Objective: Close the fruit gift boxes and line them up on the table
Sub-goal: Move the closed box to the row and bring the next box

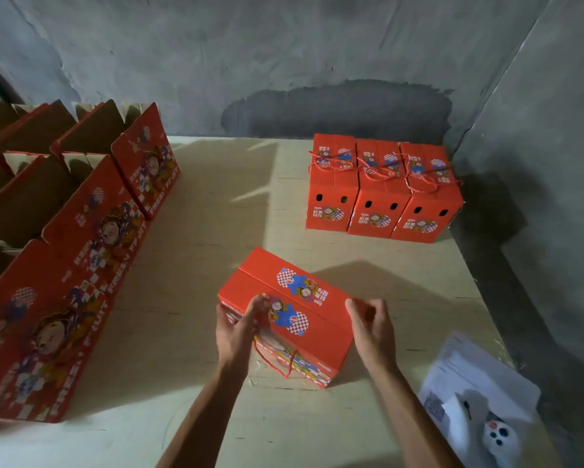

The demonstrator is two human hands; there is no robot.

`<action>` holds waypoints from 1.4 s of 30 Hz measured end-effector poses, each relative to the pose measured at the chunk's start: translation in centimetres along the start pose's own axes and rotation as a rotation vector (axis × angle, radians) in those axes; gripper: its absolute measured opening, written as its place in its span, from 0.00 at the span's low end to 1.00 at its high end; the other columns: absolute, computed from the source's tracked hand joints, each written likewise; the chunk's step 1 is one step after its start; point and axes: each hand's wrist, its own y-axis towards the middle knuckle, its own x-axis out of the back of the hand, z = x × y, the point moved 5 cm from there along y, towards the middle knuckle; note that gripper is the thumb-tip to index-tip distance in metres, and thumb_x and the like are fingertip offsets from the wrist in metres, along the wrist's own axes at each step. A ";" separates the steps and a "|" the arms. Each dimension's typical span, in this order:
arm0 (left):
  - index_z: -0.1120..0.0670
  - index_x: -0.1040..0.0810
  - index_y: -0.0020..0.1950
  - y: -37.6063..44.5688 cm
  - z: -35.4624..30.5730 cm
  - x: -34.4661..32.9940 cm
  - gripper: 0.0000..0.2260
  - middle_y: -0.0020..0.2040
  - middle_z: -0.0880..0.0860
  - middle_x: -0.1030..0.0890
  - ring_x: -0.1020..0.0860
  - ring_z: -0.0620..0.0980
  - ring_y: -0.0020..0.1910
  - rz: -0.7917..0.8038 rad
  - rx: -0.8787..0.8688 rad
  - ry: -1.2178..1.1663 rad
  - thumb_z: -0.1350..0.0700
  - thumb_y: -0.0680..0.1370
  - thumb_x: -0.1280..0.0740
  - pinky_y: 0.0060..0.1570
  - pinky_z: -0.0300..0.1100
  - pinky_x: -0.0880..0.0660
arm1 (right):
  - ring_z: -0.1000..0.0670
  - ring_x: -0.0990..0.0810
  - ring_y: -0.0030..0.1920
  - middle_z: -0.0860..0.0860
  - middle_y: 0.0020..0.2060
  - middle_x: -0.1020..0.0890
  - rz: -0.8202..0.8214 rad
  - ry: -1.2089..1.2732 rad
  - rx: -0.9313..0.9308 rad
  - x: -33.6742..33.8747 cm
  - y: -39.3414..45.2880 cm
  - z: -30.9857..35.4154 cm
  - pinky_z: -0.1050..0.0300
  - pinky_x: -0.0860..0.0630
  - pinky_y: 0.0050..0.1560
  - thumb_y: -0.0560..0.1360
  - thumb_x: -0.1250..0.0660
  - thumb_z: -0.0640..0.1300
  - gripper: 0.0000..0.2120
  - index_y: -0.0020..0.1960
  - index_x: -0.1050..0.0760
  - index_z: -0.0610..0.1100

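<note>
Red fruit gift box [294, 312], top flaps closed, near the front middle of the table [216, 204].

Checkered blue, white and red cartoon print across the lid; red cord handle [277, 361] hangs loose down its near side. Left hand [238, 327] pinches at the lid's left end, right hand [371, 327] pinches the right end. 3 closed boxes [381, 190] stand side by side at the far right; open boxes [81, 231] line the left. Paper sheet [473, 376] lies front right.

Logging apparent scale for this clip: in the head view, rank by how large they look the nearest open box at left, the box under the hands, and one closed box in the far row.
1. Nearest open box, though nearness inflates it.
2. Box under the hands.
3. Far-row closed box, though distance shrinks it.
</note>
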 end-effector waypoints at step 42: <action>0.52 0.16 0.63 -6.2 -11.0 -4.3 0.14 0.60 0.46 0.16 0.19 0.43 0.61 0.362 -0.515 0.633 0.63 0.79 0.30 0.63 0.48 0.23 | 0.48 0.29 0.29 0.49 0.25 0.29 0.392 0.565 0.049 -3.7 -0.5 15.8 0.54 0.32 0.37 0.74 0.30 0.48 0.14 0.33 0.23 0.42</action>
